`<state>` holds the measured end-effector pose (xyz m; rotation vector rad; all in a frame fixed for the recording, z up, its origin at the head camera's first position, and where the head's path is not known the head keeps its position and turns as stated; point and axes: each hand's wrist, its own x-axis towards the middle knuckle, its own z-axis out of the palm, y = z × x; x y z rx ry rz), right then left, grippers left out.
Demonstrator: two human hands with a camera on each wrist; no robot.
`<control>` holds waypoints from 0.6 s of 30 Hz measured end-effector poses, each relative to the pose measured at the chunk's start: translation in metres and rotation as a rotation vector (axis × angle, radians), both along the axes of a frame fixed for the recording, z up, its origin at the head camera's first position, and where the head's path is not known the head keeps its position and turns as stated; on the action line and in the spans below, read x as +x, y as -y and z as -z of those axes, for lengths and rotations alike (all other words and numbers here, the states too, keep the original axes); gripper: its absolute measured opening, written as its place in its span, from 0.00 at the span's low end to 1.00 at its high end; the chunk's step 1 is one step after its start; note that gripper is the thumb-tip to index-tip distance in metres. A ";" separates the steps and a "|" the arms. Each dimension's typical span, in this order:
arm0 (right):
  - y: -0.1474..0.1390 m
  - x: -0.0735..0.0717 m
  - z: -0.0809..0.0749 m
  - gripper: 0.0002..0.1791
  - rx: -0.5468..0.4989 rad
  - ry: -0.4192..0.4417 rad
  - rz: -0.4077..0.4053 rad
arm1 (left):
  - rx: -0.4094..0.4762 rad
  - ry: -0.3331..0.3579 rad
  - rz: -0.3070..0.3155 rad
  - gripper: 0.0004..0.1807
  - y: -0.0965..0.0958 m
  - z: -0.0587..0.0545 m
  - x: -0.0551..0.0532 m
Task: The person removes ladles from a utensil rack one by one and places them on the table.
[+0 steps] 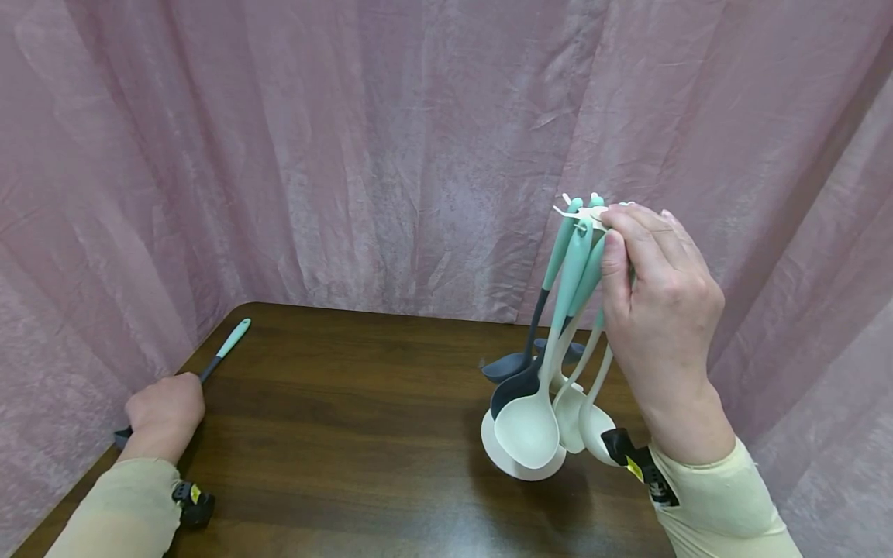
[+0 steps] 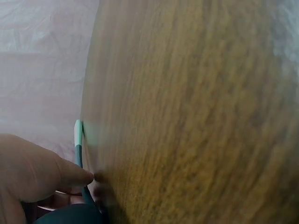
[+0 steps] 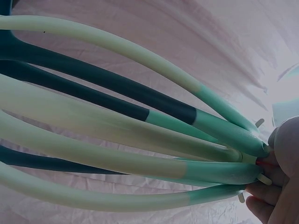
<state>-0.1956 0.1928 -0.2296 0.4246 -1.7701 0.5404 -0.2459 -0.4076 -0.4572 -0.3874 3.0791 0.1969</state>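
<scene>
My left hand point(image 1: 166, 407) grips the dark shaft of a kitchen utensil with a mint handle point(image 1: 233, 338) near the table's left edge. Its dark head is mostly hidden, so its kind is unclear. In the left wrist view, the thumb and fingers close around the shaft. My right hand point(image 1: 666, 302) holds the white hooked top of a utensil stand point(image 1: 525, 471). From its hooks hang several mint-handled utensils, among them a cream ladle point(image 1: 526, 434) and a dark ladle point(image 1: 504, 368). The right wrist view shows their cream and dark shafts point(image 3: 107, 84) beside the fingers.
A brown wooden table point(image 1: 349, 434) lies under both hands, its wood showing between them. Pink curtains point(image 1: 418, 155) hang behind it and at both sides. The table's left edge runs close to the left hand.
</scene>
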 end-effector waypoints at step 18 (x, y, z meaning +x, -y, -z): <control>-0.002 0.002 -0.001 0.21 -0.002 0.004 0.016 | -0.039 -0.464 0.139 0.13 -0.062 -0.034 0.001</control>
